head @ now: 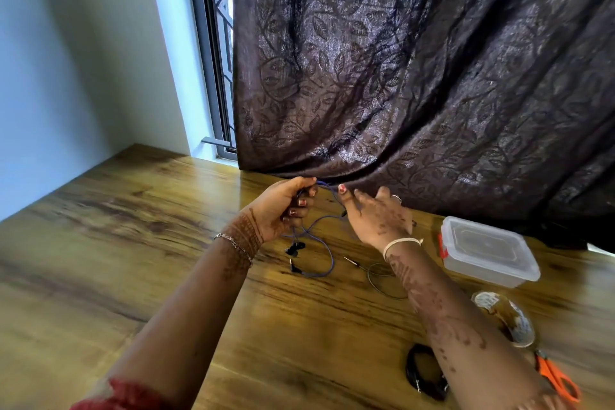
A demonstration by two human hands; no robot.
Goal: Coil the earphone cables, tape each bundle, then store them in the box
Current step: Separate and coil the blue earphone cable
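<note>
Likely a home: curtain [416, 76], barred window [223, 60], wooden table [133, 243].

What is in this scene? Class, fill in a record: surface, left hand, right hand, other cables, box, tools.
surface: wooden table, dark curtain behind
left hand: grips the blue earphone cable
right hand: fingers straight, the cable running to its thumb
other cables: thin grey cable loose; black cable coiled
box: clear, lid on, right of the hands
tools: tape roll, orange scissors, at the right
</note>
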